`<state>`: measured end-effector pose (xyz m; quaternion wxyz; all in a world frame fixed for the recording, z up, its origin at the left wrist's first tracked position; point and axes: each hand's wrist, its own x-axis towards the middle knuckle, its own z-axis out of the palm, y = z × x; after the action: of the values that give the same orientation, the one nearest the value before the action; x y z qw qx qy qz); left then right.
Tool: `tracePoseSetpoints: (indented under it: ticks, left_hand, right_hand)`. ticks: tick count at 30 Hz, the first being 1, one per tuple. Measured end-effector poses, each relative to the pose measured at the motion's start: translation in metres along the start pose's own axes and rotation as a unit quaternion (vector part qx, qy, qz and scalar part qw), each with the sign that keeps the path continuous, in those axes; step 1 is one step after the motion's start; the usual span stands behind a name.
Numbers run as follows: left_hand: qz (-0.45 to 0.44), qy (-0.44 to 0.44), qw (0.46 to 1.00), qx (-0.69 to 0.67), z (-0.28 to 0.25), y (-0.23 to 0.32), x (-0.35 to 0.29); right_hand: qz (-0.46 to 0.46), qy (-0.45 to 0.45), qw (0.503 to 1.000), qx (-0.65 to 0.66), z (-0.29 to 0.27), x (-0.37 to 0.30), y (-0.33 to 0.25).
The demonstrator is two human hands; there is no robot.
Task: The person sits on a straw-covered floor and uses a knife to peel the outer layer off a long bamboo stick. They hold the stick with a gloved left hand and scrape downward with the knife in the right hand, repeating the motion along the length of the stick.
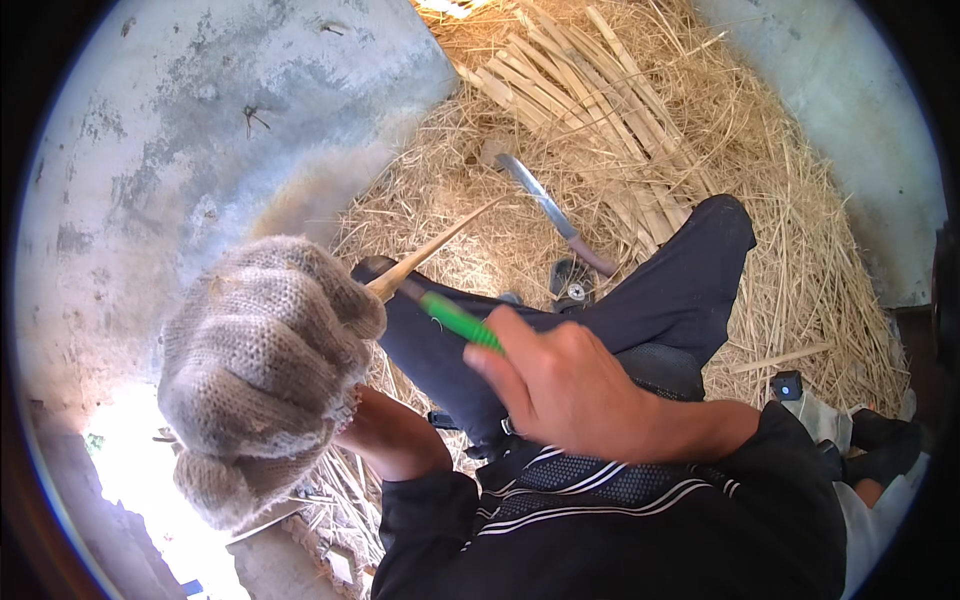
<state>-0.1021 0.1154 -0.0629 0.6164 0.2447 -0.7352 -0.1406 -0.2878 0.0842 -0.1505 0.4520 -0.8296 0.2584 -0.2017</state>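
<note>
My left hand (270,370), in a thick grey-beige knitted glove, is closed round a pale pointed strip of wood or bamboo (425,250). The strip's thin tip points up and away over my lap; its other end is hidden by the glove. My bare right hand (565,380) grips the green handle (460,320) of a small knife, held across my lap. Its dark, motion-smeared blade (411,290) lies against or very close to the strip's thick end beside the glove; I cannot tell whether they touch.
A large curved blade (540,195) with a brown handle lies on the straw-like shavings (800,230) beyond my legs. Split strips (600,110) are piled at the far side. Stained pale walls (200,120) close in left and right. A small black device (787,385) sits at right.
</note>
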Motion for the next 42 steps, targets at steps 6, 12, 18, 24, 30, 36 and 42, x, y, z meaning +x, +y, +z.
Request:
tracePoseSetpoints:
  ticks: [6, 12, 18, 24, 30, 36, 42]
  left_hand:
    - [-0.006, 0.008, 1.0, 0.014, -0.004, 0.017, -0.003]
    - [-0.031, 0.023, 0.999, -0.009, -0.016, 0.007, -0.006]
    - [-0.045, 0.061, 0.997, 0.002, -0.021, 0.015, -0.007]
    - [-0.044, 0.047, 0.998, 0.009, -0.014, 0.012, -0.001]
    - [-0.025, 0.108, 0.994, 0.01, -0.014, 0.008, -0.005]
    - [-0.031, 0.205, 0.978, 0.017, -0.019, 0.012, -0.011]
    - [-0.04, 0.213, 0.976, 0.009, -0.02, 0.004, 0.002]
  right_hand:
    - [-0.036, 0.004, 0.998, 0.054, 0.013, -0.002, 0.004]
    - [0.052, 0.059, 0.997, -0.003, 0.04, 0.023, 0.061]
    - [-0.075, 0.053, 0.994, 0.057, 0.039, 0.023, 0.036]
    - [0.035, 0.016, 0.999, -0.01, 0.036, 0.048, 0.088]
    - [-0.02, -0.003, 0.996, -0.082, 0.037, 0.056, 0.084]
    - [-0.019, 0.006, 0.999, 0.05, 0.042, 0.055, 0.072]
    - [0.017, 0.082, 0.996, -0.042, 0.063, 0.086, 0.142]
